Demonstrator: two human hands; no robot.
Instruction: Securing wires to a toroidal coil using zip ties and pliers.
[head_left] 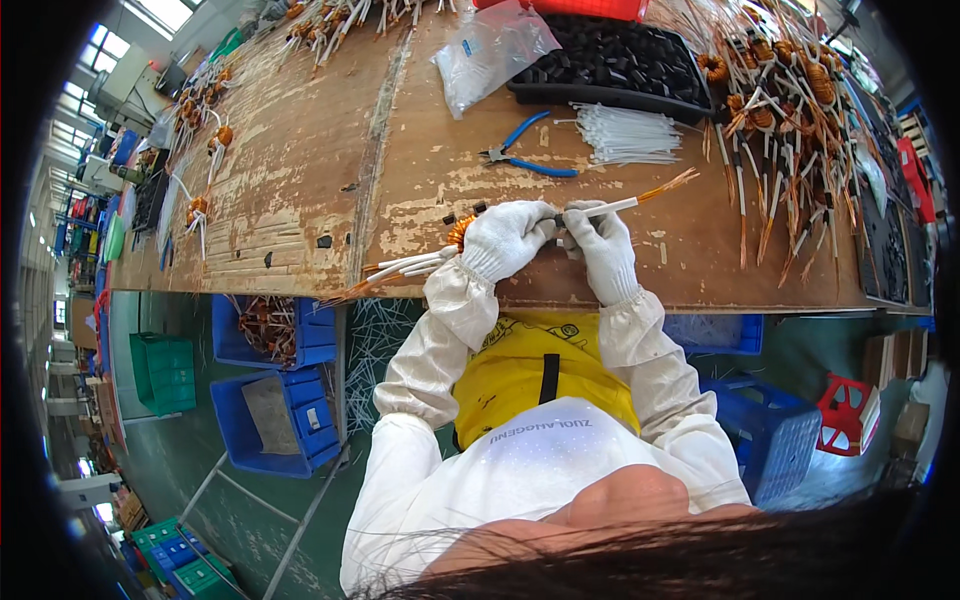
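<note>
My left hand [508, 238], in a white glove, is closed around a copper-wound coil [460, 232], whose orange windings show at the left of the fingers. White-sleeved leads with bare copper ends stick out past that wrist. Pinched in my gloved right hand [604, 248] is another white-sleeved wire lead [625, 203], which points up to the right and ends in frayed copper strands. A small black piece [559, 220] sits on the lead between the two hands; its exact form is partly hidden by the fingertips. Both hands are just above the table's near edge.
Beyond my hands lie blue-handled cutters [540, 166], white cable ties [628, 135], a plastic bag [487, 60] and a black tray [600, 105] of small black parts. Coils with leads [775, 110] pile at the right. Blue bins [275, 425] stand below the worn wooden table [290, 130].
</note>
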